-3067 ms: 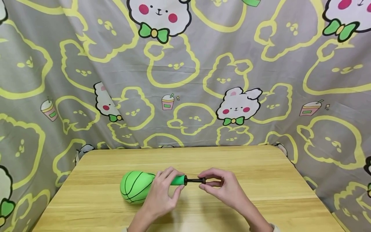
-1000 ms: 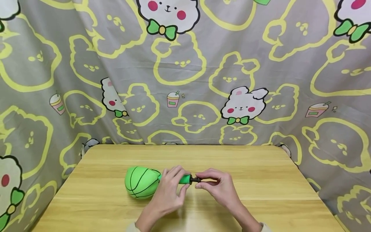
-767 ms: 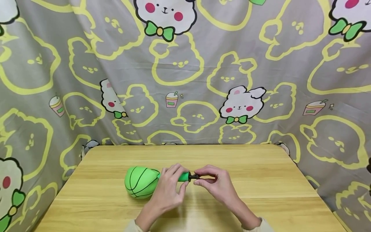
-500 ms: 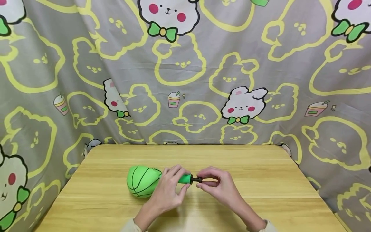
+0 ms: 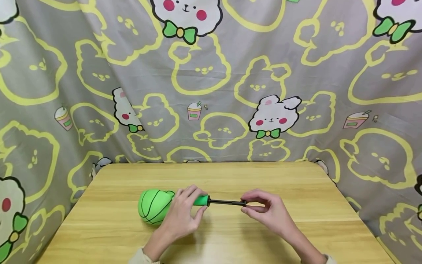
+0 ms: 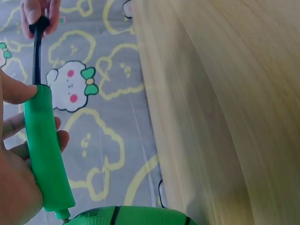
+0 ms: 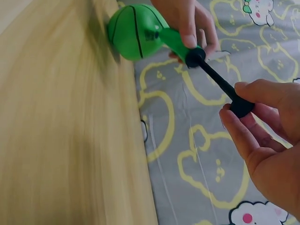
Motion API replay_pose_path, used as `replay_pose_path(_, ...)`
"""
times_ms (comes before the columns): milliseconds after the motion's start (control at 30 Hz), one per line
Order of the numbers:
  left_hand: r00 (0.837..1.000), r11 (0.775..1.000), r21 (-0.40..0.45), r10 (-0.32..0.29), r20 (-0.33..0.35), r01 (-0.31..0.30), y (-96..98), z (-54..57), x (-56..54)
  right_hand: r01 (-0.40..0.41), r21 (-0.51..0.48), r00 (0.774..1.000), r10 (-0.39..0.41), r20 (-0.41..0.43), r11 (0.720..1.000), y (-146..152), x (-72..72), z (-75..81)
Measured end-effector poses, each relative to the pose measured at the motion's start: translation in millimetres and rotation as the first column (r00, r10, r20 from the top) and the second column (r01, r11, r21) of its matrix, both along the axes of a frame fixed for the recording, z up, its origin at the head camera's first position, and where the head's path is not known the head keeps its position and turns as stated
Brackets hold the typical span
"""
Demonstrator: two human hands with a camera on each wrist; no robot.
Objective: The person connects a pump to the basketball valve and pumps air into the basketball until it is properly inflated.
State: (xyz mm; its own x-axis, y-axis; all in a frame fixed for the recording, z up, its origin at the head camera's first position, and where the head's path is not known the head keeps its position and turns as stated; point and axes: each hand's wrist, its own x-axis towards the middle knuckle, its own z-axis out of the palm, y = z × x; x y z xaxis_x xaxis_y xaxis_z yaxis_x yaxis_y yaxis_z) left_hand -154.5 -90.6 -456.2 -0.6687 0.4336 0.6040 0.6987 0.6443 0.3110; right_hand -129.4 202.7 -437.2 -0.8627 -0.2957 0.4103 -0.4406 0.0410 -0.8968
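Observation:
A green hand pump (image 6: 47,150) with a black rod and end knob lies level above the table. My left hand (image 5: 182,214) grips its green barrel. The thumb and fingertips of my right hand (image 5: 268,212) pinch the black knob (image 7: 241,107), and a long stretch of rod (image 5: 225,202) shows between the hands. At the pump's left end, its nozzle meets a green ball (image 5: 154,206) with black basketball lines. In the head view the ball looks partly slack, with a fold on its side near the pump. The left hand hides part of the barrel.
The light wooden table (image 5: 263,179) bears the ball. A grey curtain (image 5: 211,128) with yellow outlines and white cartoon animals hangs behind the table and on both sides.
Over the last half second my right hand has moved right with the knob, drawing the rod far out of the barrel. Before that the rod was pushed mostly in. My left hand keeps its grip.

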Motion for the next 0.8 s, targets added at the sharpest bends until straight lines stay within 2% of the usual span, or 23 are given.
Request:
replay_pose_path(267, 1.000, 1.000, 0.008, -0.001, -0.009, 0.001, -0.8, 3.5, 1.3, -0.042, -0.008, 0.998, 0.042, -0.051, 0.999, 12.2, -0.3, 8.5)
replay_pose_path(567, 1.000, 1.000, 0.027, -0.007, -0.020, 0.007, 4.1, 4.1, -3.0, 0.011, 0.002, 0.997, -0.011, -0.075, 1.000, 9.0, -5.1, 5.6)
replay_pose_path(800, 0.999, 0.998, 0.068, -0.007, -0.050, 0.011, 9.1, -1.1, 0.3, 0.023, 0.013, 0.998, -0.023, -0.059, 1.000, -3.9, -8.7, 2.8)
